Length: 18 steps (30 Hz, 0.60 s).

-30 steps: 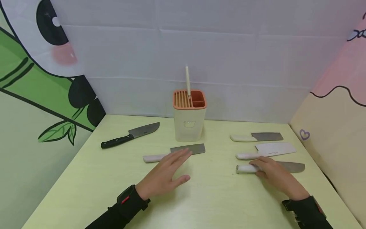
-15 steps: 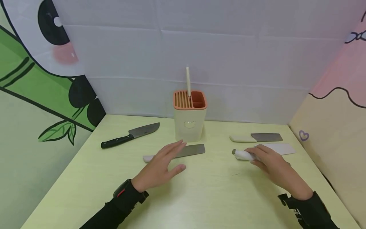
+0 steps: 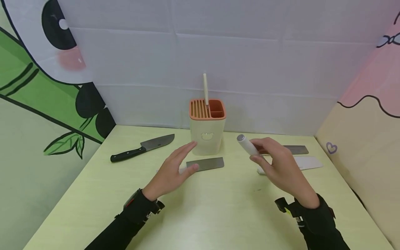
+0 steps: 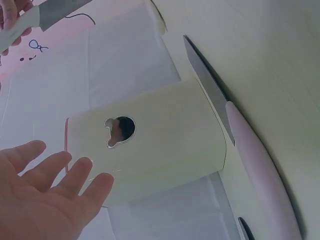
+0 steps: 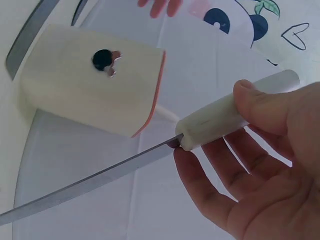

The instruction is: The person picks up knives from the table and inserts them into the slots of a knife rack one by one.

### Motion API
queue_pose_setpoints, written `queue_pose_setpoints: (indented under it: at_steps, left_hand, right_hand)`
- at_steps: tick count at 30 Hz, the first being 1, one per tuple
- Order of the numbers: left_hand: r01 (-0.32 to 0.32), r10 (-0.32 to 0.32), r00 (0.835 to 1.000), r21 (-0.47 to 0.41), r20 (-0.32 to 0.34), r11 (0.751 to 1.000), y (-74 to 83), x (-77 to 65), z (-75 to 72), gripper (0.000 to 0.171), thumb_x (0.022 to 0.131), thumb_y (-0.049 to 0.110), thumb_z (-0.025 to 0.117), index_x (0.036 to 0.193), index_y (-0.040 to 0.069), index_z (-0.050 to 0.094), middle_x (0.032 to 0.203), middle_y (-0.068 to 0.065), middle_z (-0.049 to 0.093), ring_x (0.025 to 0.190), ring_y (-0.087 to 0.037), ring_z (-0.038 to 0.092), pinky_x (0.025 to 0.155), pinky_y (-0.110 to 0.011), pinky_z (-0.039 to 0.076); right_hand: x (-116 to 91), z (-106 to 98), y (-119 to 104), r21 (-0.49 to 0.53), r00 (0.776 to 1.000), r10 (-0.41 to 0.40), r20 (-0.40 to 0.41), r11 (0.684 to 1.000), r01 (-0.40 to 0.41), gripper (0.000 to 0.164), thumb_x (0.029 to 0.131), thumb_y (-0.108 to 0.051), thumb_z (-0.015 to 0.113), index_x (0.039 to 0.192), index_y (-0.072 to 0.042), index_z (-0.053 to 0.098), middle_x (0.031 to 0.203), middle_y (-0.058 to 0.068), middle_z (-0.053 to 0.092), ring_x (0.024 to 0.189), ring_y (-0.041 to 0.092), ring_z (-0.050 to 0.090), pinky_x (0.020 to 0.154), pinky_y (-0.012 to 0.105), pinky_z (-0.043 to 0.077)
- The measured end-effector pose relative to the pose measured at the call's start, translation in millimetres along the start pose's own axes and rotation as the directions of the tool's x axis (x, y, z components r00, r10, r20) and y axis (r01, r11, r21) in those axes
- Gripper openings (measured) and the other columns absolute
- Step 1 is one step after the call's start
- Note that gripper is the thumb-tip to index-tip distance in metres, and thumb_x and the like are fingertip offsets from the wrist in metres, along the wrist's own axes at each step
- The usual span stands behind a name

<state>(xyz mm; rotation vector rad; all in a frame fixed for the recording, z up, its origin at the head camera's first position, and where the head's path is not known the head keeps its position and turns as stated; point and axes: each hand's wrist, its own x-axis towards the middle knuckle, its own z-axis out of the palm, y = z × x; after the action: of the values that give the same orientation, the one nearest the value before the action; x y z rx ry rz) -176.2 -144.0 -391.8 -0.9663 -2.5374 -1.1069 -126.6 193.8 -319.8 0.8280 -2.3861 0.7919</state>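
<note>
My right hand [image 3: 278, 166] grips the white handle of a kitchen knife [image 3: 248, 145], raised over the right side of the table, handle end up. In the right wrist view the thumb presses on that handle and the knife's blade [image 5: 100, 175] slants down to the left. My left hand [image 3: 172, 170] is held with fingers spread and holds nothing. Below it lies a cleaver-like knife [image 3: 206, 164], its pale handle mostly hidden by the hand. A cream knife block [image 3: 206, 140] with an orange slotted top stands at the back, one white knife handle [image 3: 205, 88] upright in it.
A black-handled knife [image 3: 128, 154] lies at the back left. On the right, a grey-bladed knife [image 3: 297, 149] and a shiny-bladed knife [image 3: 309, 162] lie partly behind my right hand. A pale wall cover [image 3: 140, 104] rises behind the table.
My right hand has lifted the white-handled knife off the table, moving it back and left, and tilted its handle end up. My left hand has drifted slightly left and back.
</note>
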Motion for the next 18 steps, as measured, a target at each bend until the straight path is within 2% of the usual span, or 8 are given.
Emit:
queue_pose_setpoints:
  at_steps: [4, 7, 13, 18]
  left_hand:
    - [0.015, -0.016, 0.999, -0.042, -0.041, 0.999, 0.1, 6.2, -2.6, 0.068, 0.097, 0.044, 0.058, 0.155, 0.028, 0.027, 0.157, 0.008, 0.031, 0.143, -0.018, 0.032, 0.112, -0.053, 0.032]
    - [0.008, -0.013, 0.997, -0.066, -0.076, 0.998, 0.1, 10.5, -4.6, 0.066, 0.097, 0.041, 0.058, 0.155, 0.025, 0.029, 0.156, 0.007, 0.033, 0.14, -0.018, 0.037, 0.111, -0.052, 0.035]
    - [-0.013, 0.003, 0.995, -0.092, -0.105, 0.996, -2.5, 16.4, -7.5, 0.064, 0.098, 0.039, 0.057, 0.154, 0.021, 0.031, 0.155, 0.007, 0.034, 0.14, -0.015, 0.037, 0.11, -0.045, 0.039]
    - [-0.016, 0.005, 0.993, -0.096, -0.114, 0.995, -2.3, 17.0, -10.3, 0.064, 0.099, 0.038, 0.058, 0.154, 0.022, 0.031, 0.155, 0.007, 0.034, 0.14, -0.015, 0.037, 0.109, -0.045, 0.04]
  right_hand:
    - [19.4, 10.9, -13.4, 0.109, 0.996, 0.064, -0.069, 0.992, -0.056, 0.05, 0.082, 0.0, 0.077, 0.127, -0.013, 0.06, 0.115, -0.002, 0.062, 0.101, 0.012, 0.064, 0.086, 0.025, 0.056]
    - [32.8, 21.7, -20.9, 0.216, 0.989, 0.116, -0.095, 0.972, -0.094, 0.045, 0.085, -0.001, 0.074, 0.126, -0.011, 0.06, 0.115, 0.0, 0.063, 0.101, 0.015, 0.064, 0.085, 0.028, 0.057]
    - [56.4, 43.0, -31.1, 0.389, 0.975, 0.188, -0.117, 0.912, -0.129, 0.039, 0.091, -0.006, 0.069, 0.128, -0.012, 0.059, 0.116, 0.0, 0.063, 0.102, 0.016, 0.063, 0.088, 0.032, 0.056]
    - [72.8, 55.2, -36.9, 0.493, 0.966, 0.224, -0.126, 0.86, -0.135, 0.037, 0.092, -0.007, 0.068, 0.128, -0.011, 0.058, 0.116, 0.004, 0.063, 0.101, 0.019, 0.064, 0.085, 0.038, 0.056]
